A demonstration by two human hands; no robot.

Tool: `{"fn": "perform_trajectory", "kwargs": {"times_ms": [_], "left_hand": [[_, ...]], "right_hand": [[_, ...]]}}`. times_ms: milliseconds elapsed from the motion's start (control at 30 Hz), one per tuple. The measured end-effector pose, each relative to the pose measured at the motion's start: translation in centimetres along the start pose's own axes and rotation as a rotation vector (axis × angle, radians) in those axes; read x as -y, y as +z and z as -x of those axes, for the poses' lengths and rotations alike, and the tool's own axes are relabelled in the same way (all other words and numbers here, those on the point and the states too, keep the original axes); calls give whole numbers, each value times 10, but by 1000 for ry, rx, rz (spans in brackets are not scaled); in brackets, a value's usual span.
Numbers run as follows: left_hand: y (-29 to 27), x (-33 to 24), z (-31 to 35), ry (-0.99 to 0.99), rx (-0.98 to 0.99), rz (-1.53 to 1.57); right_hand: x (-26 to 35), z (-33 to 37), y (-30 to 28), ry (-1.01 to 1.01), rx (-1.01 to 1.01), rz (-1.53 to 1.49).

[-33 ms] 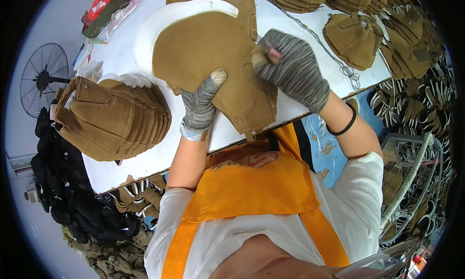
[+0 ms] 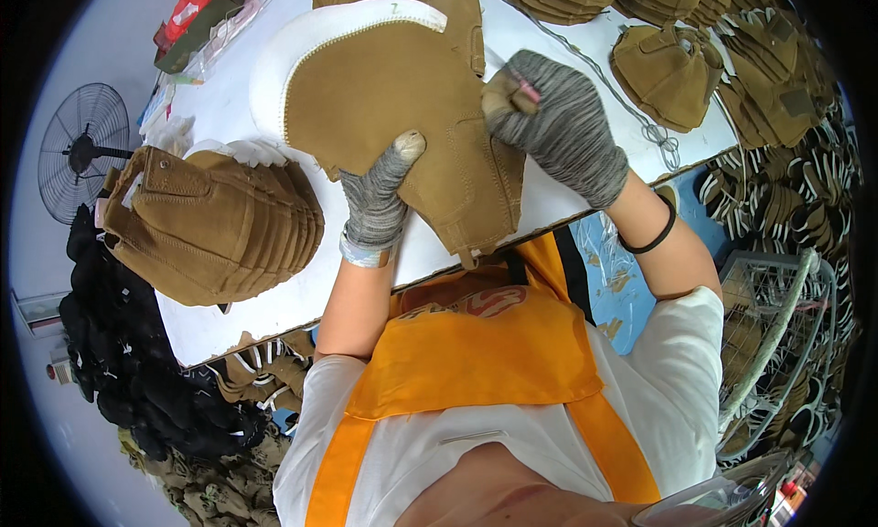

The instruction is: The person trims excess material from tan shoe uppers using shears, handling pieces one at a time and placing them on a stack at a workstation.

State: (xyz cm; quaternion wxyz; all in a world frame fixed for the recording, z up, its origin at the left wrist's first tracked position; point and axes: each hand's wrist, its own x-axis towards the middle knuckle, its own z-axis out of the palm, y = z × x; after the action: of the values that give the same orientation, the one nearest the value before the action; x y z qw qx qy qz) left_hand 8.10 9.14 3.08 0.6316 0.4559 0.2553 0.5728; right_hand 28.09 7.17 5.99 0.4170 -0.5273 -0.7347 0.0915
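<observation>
A brown suede-like boot upper (image 2: 366, 88) with a white lining strip along its curved far edge lies over the white table. My left hand (image 2: 382, 188), in a grey knit glove with a bare thumb tip, grips its near left edge. The thumb presses on top, and the fingers are hidden underneath. At the right edge of the upper, my right hand (image 2: 562, 129) is closed in the same kind of glove. Something small and pink (image 2: 528, 92) shows among its curled fingers; its kind cannot be made out.
A stack of brown uppers (image 2: 210, 225) stands on the white table (image 2: 197, 330) at the left. More stacked uppers (image 2: 668, 74) lie at the far right beside a grey cord (image 2: 594, 65). A wire basket (image 2: 777, 344) is at the right, a fan (image 2: 84, 147) at the left.
My right hand has shifted slightly right and is a little blurred at the fingers. The upper has moved very slightly left; my left hand stays on it.
</observation>
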Motion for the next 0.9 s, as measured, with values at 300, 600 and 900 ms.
{"fn": "perform_trajectory", "kwargs": {"times_ms": [300, 600, 900], "left_hand": [[-5, 0, -2, -107, 6, 174], [-9, 3, -7, -78, 68, 262], [-4, -5, -3, -183, 115, 263]], "right_hand": [[14, 1, -18, -151, -41, -35], [37, 1, -34, -167, 124, 233], [42, -10, -40, -300, 296, 447]]}}
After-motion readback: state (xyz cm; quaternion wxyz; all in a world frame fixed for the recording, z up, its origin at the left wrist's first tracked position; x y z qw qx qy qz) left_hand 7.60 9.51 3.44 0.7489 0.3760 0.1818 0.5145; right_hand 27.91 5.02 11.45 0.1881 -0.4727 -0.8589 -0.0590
